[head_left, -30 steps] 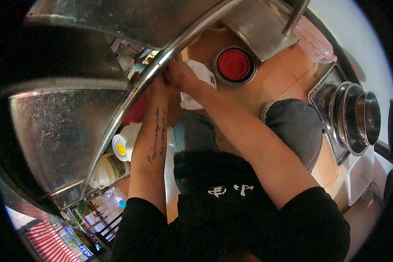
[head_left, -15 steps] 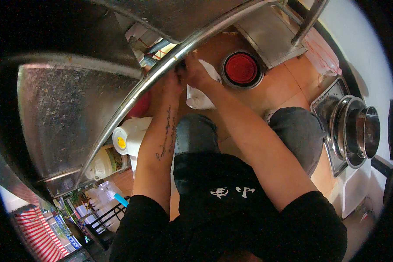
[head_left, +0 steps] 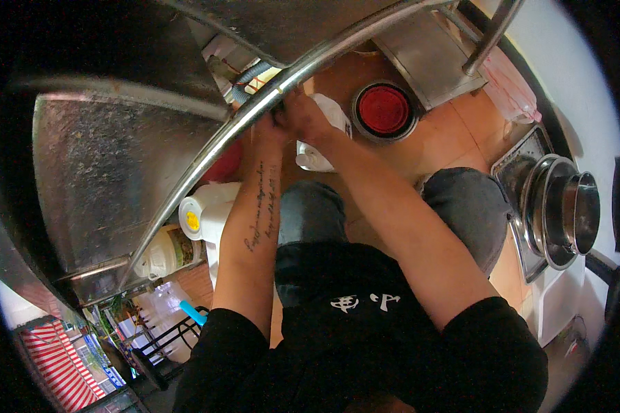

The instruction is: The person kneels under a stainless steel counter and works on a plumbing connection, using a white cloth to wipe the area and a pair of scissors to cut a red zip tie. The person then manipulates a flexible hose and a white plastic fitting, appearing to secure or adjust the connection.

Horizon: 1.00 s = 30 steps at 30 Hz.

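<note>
Both my arms reach forward to the curved metal rail point(head_left: 207, 141). My left hand point(head_left: 271, 128) and my right hand point(head_left: 306, 118) are drawn together just on the near side of it, with curled fingers. A small dark thing seems to lie between them, but shadow and the hands hide what it is. Beside and partly beneath my right wrist is a white plastic jug point(head_left: 314, 158) on the tiled floor. Grey corrugated hoses point(head_left: 251, 72) show just beyond the rail, close to my fingers.
A round container with a red inside point(head_left: 383, 110) stands right of my hands, near a metal box point(head_left: 430, 58). Stacked steel bowls and pots point(head_left: 558, 210) are at the right wall. Left are a white canister with a yellow mark point(head_left: 194, 219) and a large metal panel point(head_left: 110, 186).
Both hands have drawn slightly nearer to me, and my left forearm has turned a little. The white jug shows slightly more beside my right wrist.
</note>
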Tool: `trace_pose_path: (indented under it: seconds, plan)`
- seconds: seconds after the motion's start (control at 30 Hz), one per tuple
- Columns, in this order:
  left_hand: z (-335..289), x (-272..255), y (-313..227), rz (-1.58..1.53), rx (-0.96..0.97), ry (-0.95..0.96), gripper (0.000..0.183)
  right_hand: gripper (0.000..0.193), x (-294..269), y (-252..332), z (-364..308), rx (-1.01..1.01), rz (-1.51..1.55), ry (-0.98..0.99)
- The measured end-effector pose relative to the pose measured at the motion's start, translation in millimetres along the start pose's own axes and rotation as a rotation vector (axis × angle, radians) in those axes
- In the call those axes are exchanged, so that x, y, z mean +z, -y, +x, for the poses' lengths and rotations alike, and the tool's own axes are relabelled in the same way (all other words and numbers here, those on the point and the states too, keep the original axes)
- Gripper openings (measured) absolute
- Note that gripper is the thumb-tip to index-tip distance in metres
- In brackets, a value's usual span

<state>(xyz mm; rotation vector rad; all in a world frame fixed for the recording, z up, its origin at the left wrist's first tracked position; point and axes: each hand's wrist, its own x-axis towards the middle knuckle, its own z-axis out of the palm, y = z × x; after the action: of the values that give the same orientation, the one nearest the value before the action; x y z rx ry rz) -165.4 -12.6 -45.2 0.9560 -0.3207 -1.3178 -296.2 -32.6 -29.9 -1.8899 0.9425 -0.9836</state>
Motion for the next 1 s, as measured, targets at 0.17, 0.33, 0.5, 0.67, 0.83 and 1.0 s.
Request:
trace_pose_path:
  seconds: [0.17,0.33,0.5,0.67,0.83,1.0]
  plan:
    - [-3.0,9.8,-3.6,-0.27,-0.119,0.04,0.029,0.044,10.1,-2.6,5.0,0.027,0.009,0.003]
    - [0.8,0.3,-6.1,-0.012,-0.019,-0.123,0.034,0.042,14.3,-4.7,8.4,-0.069,0.002,-0.129]
    - [23.3,-31.9,0.1,-0.072,-0.089,-0.052,0.038,0.045,3.2,-0.5,-4.6,-0.045,0.039,-0.111]
    - [36.0,-52.5,5.1,0.02,-0.041,0.205,0.032,0.047,-9.4,8.3,-2.7,0.056,0.067,-0.097]
    - [28.5,-42.3,4.8,0.058,-0.069,0.117,0.033,0.045,-12.8,16.1,9.2,0.187,0.046,-0.1]
    - [22.1,-32.6,-0.2,0.092,-0.105,0.107,0.034,0.046,-12.3,22.7,16.7,0.198,-0.033,0.021]
